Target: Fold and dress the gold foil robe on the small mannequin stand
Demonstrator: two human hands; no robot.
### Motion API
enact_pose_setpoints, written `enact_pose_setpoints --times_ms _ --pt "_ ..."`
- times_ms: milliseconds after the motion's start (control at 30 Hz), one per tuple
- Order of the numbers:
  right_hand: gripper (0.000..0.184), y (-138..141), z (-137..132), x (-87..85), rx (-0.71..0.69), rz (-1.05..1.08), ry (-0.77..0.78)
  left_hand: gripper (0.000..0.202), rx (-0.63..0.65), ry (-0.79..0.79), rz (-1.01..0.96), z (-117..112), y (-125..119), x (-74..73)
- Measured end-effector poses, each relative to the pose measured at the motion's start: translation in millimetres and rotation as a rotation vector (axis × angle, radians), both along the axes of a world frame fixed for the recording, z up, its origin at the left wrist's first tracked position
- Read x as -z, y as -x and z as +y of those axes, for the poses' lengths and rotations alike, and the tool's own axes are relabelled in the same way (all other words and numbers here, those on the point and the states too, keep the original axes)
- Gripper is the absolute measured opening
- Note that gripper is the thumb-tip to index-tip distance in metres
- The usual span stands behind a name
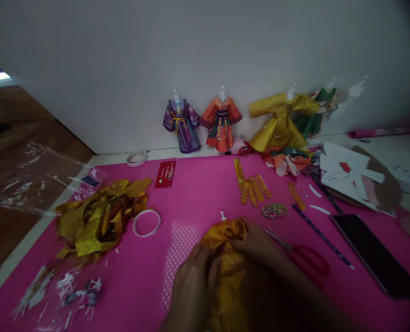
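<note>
A small golden paper robe [225, 249] on a white mannequin stand lies on the pink mat [198, 193] near the front. My left hand [193, 288] has its fingers closed on the robe's lower left side. My right hand [260, 246] pinches the robe's upper right, by the sleeve. Both hands are dark and partly blurred. Red-handled scissors [303, 258] lie just right of my right hand.
A heap of gold paper scraps [97, 219] and a tape ring [147, 222] lie on the left. Finished miniature robes [222, 120] stand along the white wall. A dark phone [374, 253], a pencil [320, 235], gold strips [251, 186] and paper patterns [350, 177] lie to the right.
</note>
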State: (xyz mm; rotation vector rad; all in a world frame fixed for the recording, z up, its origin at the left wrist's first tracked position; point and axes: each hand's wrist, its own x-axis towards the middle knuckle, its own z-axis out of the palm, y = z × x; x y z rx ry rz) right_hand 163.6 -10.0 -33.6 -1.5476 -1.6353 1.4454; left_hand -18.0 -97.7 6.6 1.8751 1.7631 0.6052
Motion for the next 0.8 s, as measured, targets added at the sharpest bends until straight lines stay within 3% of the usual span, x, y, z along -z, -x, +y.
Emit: enact_pose_setpoints --times_ms 267,500,800 --pt "0.032 3 1 -5.8 -0.025 -0.097 -0.019 0.015 0.183 -0.199 0.027 17 -15 18.5" --pt "0.034 1 1 -5.6 -0.071 -0.147 -0.055 0.015 0.19 -0.259 0.038 13 -17 30.3" --pt "0.024 -6 2 -3.5 -0.121 -0.232 -0.172 0.018 0.208 -0.277 0.129 10 -19 34.1"
